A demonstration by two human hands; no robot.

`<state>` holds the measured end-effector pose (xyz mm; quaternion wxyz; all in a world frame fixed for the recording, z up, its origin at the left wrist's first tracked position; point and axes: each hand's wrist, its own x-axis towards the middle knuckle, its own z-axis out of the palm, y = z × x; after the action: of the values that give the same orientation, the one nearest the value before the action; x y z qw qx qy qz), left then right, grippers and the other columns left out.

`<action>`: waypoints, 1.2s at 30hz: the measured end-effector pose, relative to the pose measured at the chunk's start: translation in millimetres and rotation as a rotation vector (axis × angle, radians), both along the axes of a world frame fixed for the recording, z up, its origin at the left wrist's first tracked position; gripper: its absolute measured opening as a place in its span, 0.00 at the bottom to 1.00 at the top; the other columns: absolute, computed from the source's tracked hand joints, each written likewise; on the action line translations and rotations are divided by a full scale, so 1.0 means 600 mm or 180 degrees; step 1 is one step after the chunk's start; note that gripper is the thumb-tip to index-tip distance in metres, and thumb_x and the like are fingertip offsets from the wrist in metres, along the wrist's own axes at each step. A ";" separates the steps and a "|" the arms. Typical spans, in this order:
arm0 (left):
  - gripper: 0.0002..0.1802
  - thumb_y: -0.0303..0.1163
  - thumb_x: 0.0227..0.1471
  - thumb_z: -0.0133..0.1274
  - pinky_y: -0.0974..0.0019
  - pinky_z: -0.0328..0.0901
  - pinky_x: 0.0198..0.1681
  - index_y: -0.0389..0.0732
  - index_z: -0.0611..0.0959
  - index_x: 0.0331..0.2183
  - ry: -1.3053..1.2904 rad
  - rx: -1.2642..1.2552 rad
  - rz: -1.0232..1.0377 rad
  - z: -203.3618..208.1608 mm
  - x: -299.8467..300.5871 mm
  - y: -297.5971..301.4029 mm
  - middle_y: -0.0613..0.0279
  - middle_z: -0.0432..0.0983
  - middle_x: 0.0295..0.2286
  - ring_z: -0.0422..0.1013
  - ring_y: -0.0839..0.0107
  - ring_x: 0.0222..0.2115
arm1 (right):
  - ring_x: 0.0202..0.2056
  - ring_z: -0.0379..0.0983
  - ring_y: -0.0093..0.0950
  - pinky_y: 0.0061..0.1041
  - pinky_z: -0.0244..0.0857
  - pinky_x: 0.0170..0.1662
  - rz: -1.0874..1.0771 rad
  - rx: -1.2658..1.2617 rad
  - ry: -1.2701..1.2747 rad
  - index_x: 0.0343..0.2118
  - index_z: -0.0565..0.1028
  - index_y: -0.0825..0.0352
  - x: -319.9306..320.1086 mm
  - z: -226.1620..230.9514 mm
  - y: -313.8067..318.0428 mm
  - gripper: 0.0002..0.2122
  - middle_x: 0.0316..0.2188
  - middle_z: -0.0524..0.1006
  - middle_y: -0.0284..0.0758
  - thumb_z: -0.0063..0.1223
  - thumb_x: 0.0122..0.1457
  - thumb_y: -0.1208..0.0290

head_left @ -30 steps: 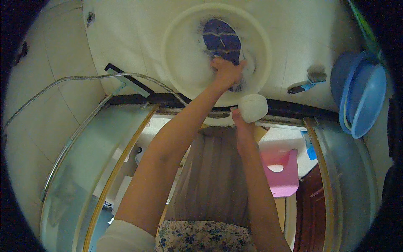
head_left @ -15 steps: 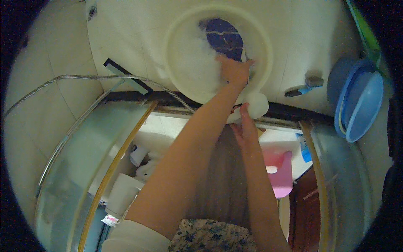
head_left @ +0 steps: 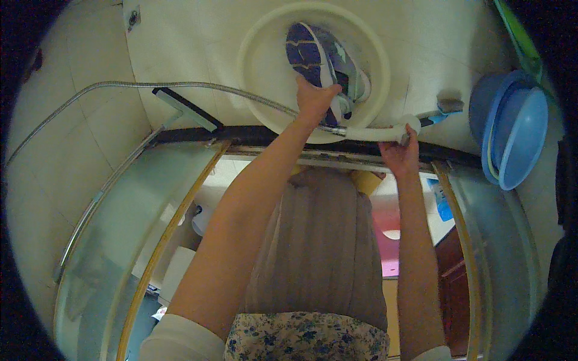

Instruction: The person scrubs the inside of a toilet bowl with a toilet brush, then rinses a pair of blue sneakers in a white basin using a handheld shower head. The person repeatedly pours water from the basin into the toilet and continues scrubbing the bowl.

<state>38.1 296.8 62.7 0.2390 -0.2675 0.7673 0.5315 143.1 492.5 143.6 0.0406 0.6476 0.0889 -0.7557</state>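
Observation:
A sneaker (head_left: 305, 55) with a dark blue sole and white edges is tilted on its side in the cream basin (head_left: 245, 72). Grey and pale green fabric shows to its right; whether that is a second shoe I cannot tell. My left hand (head_left: 316, 101) grips the sneaker at its near end, thumb to the right. Over the basin's near rim, my right hand (head_left: 402, 153) is closed around the head end of a white shower head (head_left: 373, 133). Its handle points left and joins a metal hose (head_left: 241, 92), which passes by my left wrist.
A squeegee (head_left: 188, 110) leans at the left by the dark door sill. Right of the basin lies a blue-handled brush (head_left: 448, 108), partly behind the shower head. Blue basins (head_left: 522, 138) stand at the far right. Frosted glass door panels (head_left: 132, 204) flank me.
My right hand has moved right, and the shower head now lies sideways. The hose has risen. My left hand has shifted slightly left and the sneaker has turned, showing its side and upper.

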 end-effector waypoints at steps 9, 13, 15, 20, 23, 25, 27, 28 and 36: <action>0.28 0.26 0.27 0.59 0.65 0.65 0.35 0.34 0.70 0.37 -0.0583 0.1452 -0.0199 0.095 -0.069 -0.059 0.56 0.71 0.30 0.69 0.66 0.30 | 0.43 0.64 0.30 0.28 0.63 0.43 0.1103 0.0752 -0.0144 0.43 0.62 0.67 0.034 -0.113 0.064 0.19 0.41 0.65 0.38 0.51 0.49 0.68; 0.28 0.27 0.28 0.58 0.65 0.64 0.35 0.34 0.70 0.37 -0.0978 0.1531 -0.0132 0.109 -0.065 -0.080 0.57 0.71 0.30 0.69 0.66 0.30 | 0.41 0.65 0.29 0.24 0.61 0.42 0.2556 0.3403 -0.0485 0.44 0.64 0.68 -0.012 -0.089 0.029 0.20 0.41 0.67 0.38 0.52 0.50 0.66; 0.27 0.27 0.28 0.58 0.65 0.64 0.35 0.34 0.70 0.36 -0.1047 0.1667 -0.0095 0.108 -0.054 -0.085 0.57 0.71 0.30 0.69 0.66 0.30 | 0.40 0.66 0.30 0.25 0.60 0.43 0.2997 0.3659 -0.0085 0.43 0.65 0.69 -0.079 -0.043 -0.023 0.20 0.39 0.69 0.38 0.50 0.51 0.61; 0.26 0.31 0.29 0.58 0.63 0.63 0.37 0.33 0.70 0.35 -0.1254 0.2294 0.0288 0.136 -0.039 -0.068 0.57 0.70 0.29 0.68 0.65 0.31 | 0.40 0.67 0.33 0.31 0.57 0.46 0.4023 0.1760 -0.0113 0.41 0.69 0.69 -0.184 -0.028 -0.100 0.27 0.37 0.72 0.39 0.37 0.53 0.46; 0.23 0.34 0.33 0.58 0.61 0.64 0.38 0.37 0.71 0.34 -0.1157 0.2082 0.0422 0.102 -0.034 -0.076 0.60 0.71 0.27 0.69 0.67 0.29 | 0.43 0.65 0.33 0.33 0.55 0.48 0.3874 0.1313 -0.0001 0.42 0.69 0.69 -0.183 -0.066 -0.119 0.28 0.38 0.71 0.40 0.37 0.52 0.45; 0.30 0.37 0.33 0.59 0.60 0.64 0.38 0.38 0.67 0.40 -0.1252 0.1751 0.0863 0.075 -0.030 -0.103 0.58 0.69 0.31 0.68 0.65 0.32 | 0.45 0.63 0.34 0.34 0.53 0.49 0.4371 0.1273 0.0145 0.43 0.68 0.69 -0.177 -0.109 -0.119 0.27 0.40 0.70 0.41 0.40 0.51 0.47; 0.38 0.40 0.33 0.60 0.58 0.63 0.39 0.39 0.60 0.45 -0.1180 0.1380 0.1081 0.060 -0.023 -0.112 0.56 0.66 0.36 0.67 0.62 0.35 | 0.47 0.61 0.34 0.35 0.52 0.50 0.5064 0.1210 0.0500 0.44 0.66 0.70 -0.174 -0.138 -0.115 0.27 0.43 0.69 0.41 0.43 0.51 0.49; 0.43 0.41 0.33 0.61 0.56 0.62 0.40 0.40 0.55 0.48 -0.1110 0.1184 0.1044 0.077 -0.018 -0.096 0.55 0.64 0.39 0.66 0.61 0.37 | 0.47 0.62 0.34 0.35 0.53 0.50 0.4545 0.0859 0.0520 0.45 0.66 0.69 -0.164 -0.156 -0.115 0.27 0.43 0.69 0.40 0.44 0.50 0.50; 0.56 0.45 0.34 0.61 0.55 0.56 0.47 0.42 0.41 0.54 -0.1497 0.1515 0.0473 0.090 -0.058 -0.122 0.49 0.55 0.48 0.58 0.59 0.47 | 0.42 0.66 0.33 0.31 0.61 0.44 0.2790 -0.1267 0.1193 0.45 0.65 0.68 -0.158 -0.109 -0.155 0.29 0.44 0.69 0.36 0.49 0.47 0.49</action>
<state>3.5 223.5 116.9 0.4258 -0.3747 0.5241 0.6354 48.5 399.5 77.9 0.4593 0.3827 0.2121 -0.7731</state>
